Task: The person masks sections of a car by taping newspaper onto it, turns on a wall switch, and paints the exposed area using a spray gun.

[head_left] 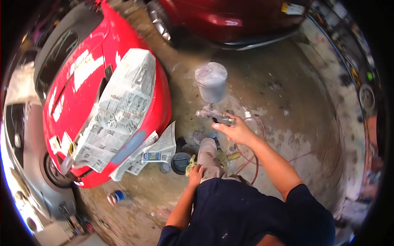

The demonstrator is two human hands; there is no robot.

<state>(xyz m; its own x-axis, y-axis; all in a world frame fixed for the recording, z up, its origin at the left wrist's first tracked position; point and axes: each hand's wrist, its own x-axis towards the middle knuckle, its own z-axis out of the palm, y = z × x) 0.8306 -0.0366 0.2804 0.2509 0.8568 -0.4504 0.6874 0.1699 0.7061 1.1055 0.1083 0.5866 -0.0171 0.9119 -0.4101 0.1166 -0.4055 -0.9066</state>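
My right hand (234, 130) is wrapped round a metal spray gun (219, 116), held out just below a paint-stained bucket (212, 84) in the view. My left hand (196, 174) rests by my trouser leg (209, 160), its fingers curled at a crumpled yellowish cloth (191, 165); whether they grip it is hard to tell. To the left stands a red car (160, 94), its end partly covered with newspaper sheets (119, 110). A grey patch (129, 146) shows on its bodywork below the newspaper.
A dark round container (181, 163) stands on the floor beside my leg. A red hose (257, 164) loops at my right. A blue and white can (118, 197) lies at lower left. A dark red car (230, 22) is ahead, a silver car (35, 160) far left.
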